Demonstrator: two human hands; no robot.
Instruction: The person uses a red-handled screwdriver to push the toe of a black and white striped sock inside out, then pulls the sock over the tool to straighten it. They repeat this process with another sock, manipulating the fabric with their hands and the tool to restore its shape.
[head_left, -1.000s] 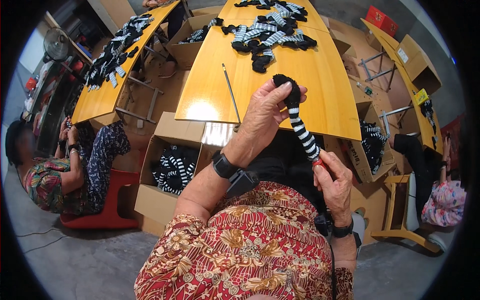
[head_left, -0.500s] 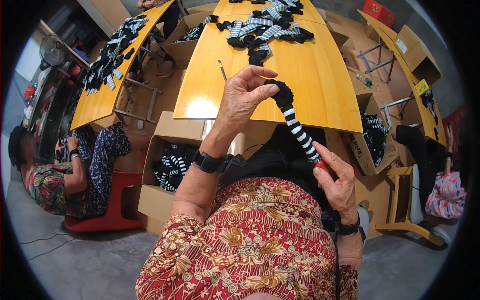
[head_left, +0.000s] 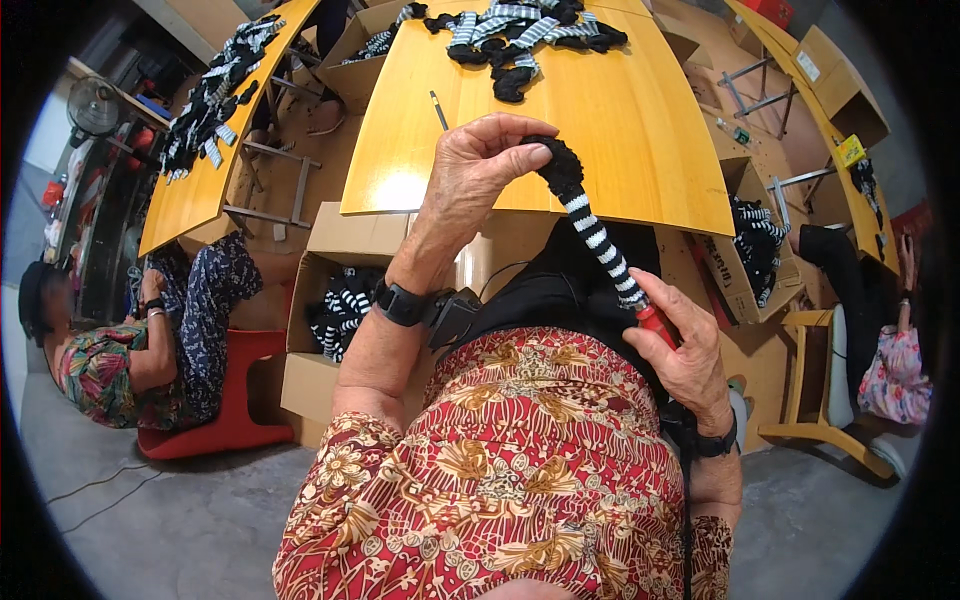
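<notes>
Between my hands a narrow black-and-white striped knitted tube (head_left: pixel 600 245) with a bunched black end, like a small sock, is stretched at a slant. My left hand (head_left: pixel 475 175) pinches the black end between thumb and fingers, just above the table's near edge. Lower right, my right hand (head_left: pixel 690 350) is closed round a red handle (head_left: pixel 654 324) that meets the tube's striped end. Whatever part of that tool lies inside the knit is hidden.
Striped knitted pieces (head_left: pixel 530 35) lie on the yellow table (head_left: pixel 640 130), with a pencil (head_left: pixel 438 110) nearer me. An open carton (head_left: pixel 315 385) of similar pieces stands at left, another carton (head_left: pixel 735 270) at right. Co-workers sit on a red chair (head_left: pixel 235 400) and a wooden-framed chair (head_left: pixel 800 380).
My right hand has shifted slightly right and more of the red handle shows below the knit. My left hand keeps its pinch on the black end.
</notes>
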